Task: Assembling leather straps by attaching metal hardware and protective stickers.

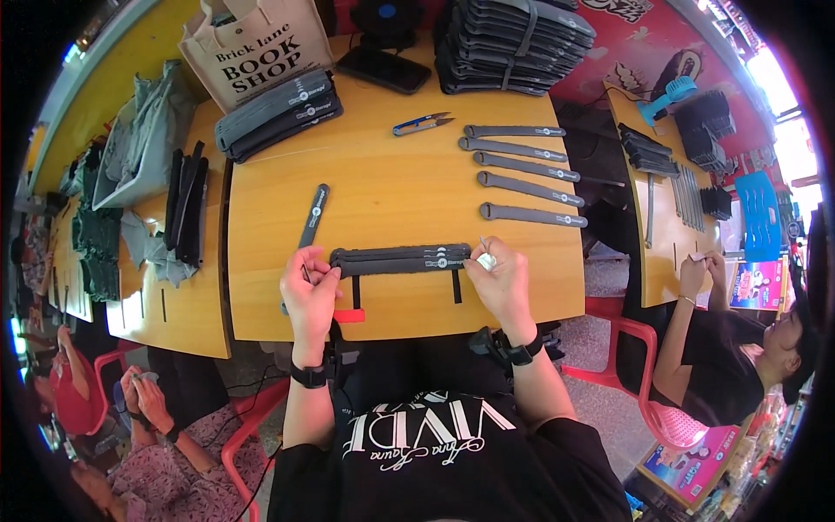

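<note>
Lying near the middle of the frame, the stack of gray straps point(383, 261) spanned the space between both hands, probably so either end stayed within reach. The left hand point(310, 291) had thumb and finger close together at its left end; whether they gripped anything could not be told. The right hand point(503, 283) curled its fingers around a small white piece point(487, 261) at the other end. Dark strips point(457, 287) showed below the stack. Right of center, five loose straps point(526, 166) lay spaced out, seemingly for easy picking; blue-handled snips point(419, 124) lay above, perhaps kept aside but handy.
</note>
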